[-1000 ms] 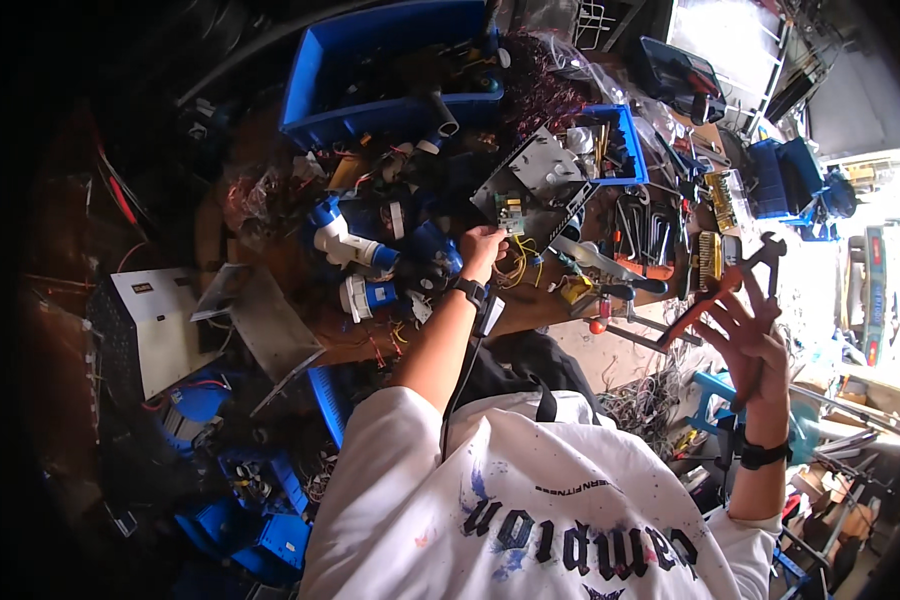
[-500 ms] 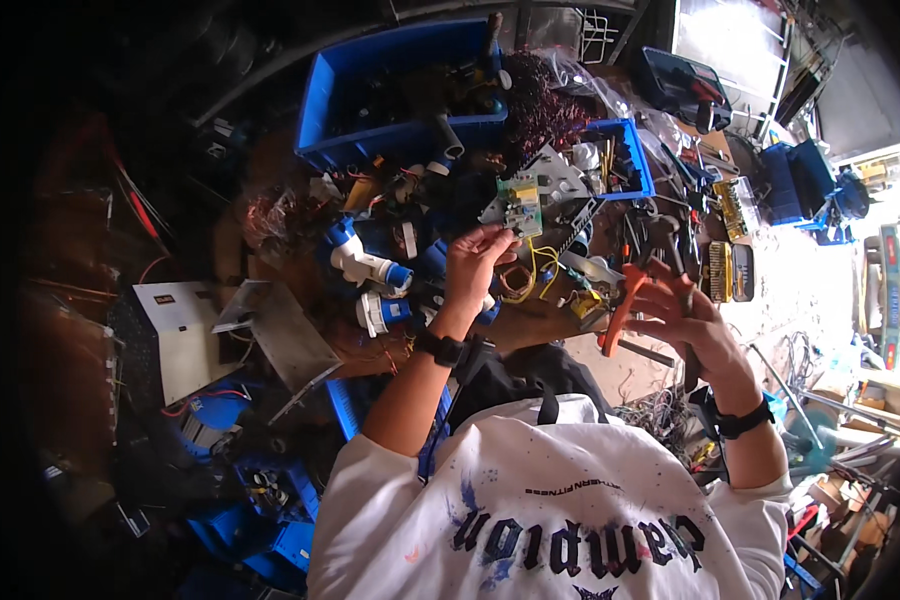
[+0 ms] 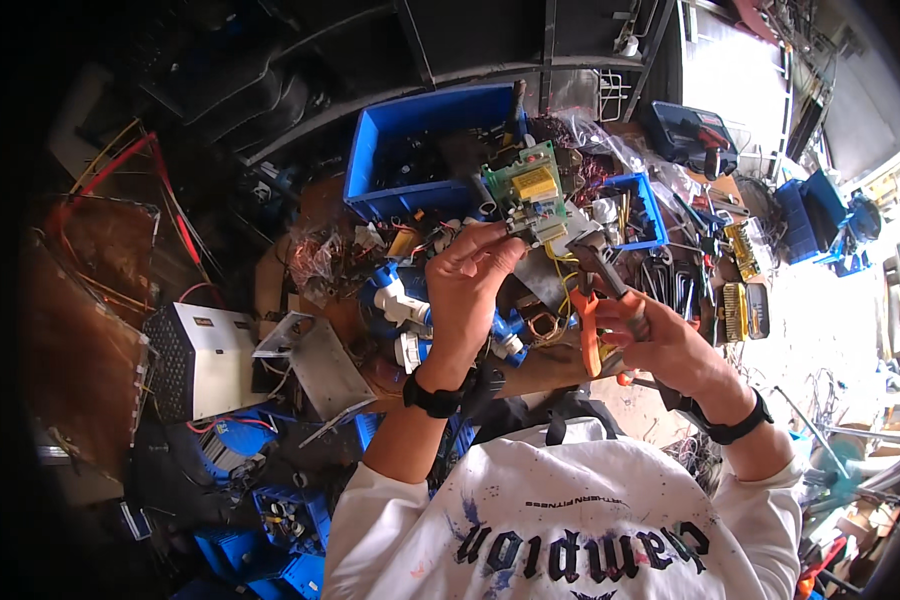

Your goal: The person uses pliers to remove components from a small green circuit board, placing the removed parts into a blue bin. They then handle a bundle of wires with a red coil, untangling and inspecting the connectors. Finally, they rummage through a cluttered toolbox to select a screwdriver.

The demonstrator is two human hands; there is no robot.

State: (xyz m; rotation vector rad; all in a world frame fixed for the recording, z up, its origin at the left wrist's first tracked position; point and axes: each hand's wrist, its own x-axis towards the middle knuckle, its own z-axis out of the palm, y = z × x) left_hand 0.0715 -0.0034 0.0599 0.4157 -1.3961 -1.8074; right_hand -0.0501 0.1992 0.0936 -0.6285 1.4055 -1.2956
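Note:
My left hand (image 3: 470,290) pinches the lower edge of a green circuit board (image 3: 551,164), raised above the cluttered bench. A yellow block component sits on the board, and yellow wires (image 3: 562,285) show just below it. In my right hand (image 3: 675,355) is a pair of pliers with orange handles (image 3: 588,340). Their metal jaws point up toward the board's lower right corner; whether they touch it I cannot tell. Below the wires lies a copper-coloured ring (image 3: 545,326). Blue-and-white plug connectors (image 3: 402,305) lie left of my left hand.
A large blue bin (image 3: 362,165) of dark parts stands at the back. To its right is a small blue tray (image 3: 656,218) with bits. Hand tools and a yellow bit set (image 3: 735,310) lie farther right. A white metal box (image 3: 215,355) stands at left.
The board has risen and tilted, showing more of its face. My right hand has brought the pliers left and up, closer to the board. The whole view has shifted too.

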